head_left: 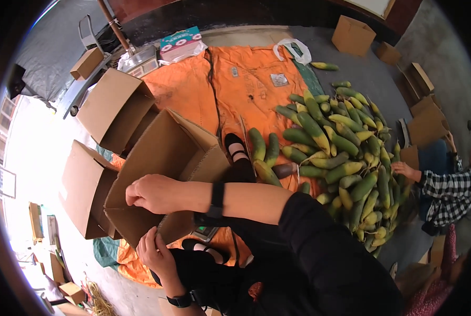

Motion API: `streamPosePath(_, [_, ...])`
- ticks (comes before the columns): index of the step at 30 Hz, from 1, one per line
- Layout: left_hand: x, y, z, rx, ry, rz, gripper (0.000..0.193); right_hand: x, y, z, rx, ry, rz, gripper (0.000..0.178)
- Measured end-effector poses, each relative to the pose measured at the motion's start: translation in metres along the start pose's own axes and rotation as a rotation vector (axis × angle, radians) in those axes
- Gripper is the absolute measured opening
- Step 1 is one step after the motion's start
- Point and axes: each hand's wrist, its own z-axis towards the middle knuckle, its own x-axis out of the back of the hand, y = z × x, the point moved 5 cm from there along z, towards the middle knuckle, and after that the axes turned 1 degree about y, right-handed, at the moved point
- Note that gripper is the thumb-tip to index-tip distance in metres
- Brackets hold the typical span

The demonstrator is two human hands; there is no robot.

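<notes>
An open-topped cardboard box (156, 142) leans in front of me, its opening toward me and its inside partly visible. My left hand (156, 256) grips the near edge of that box, fingers over the rim. Across the opening reaches my right hand (153, 194), its fingers curled inward beside the box wall; what they hold, if anything, is hidden. Close to my feet, several green radishes (264, 152) lie on an orange sheet (182, 84). To the right spreads a large heap of green radishes (346, 142).
Two more open boxes, one upper (114, 108) and one lower (85, 189), stand left of mine. At the right, a person in a checked sleeve (449, 184) has a hand by the heap. Further cardboard boxes (353, 36) sit at the back. A scale (205, 231) shows below my box.
</notes>
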Motion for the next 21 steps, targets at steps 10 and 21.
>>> streamPosePath(10, [-0.003,0.003,-0.002,-0.017,0.016,0.032,0.016,0.146,0.058,-0.193,-0.344,0.668,-0.119,0.010])
streamPosePath(21, [-0.005,-0.001,-0.004,-0.004,0.006,0.061,0.017,0.169,0.155,-0.534,-1.366,-0.089,-1.292,0.014])
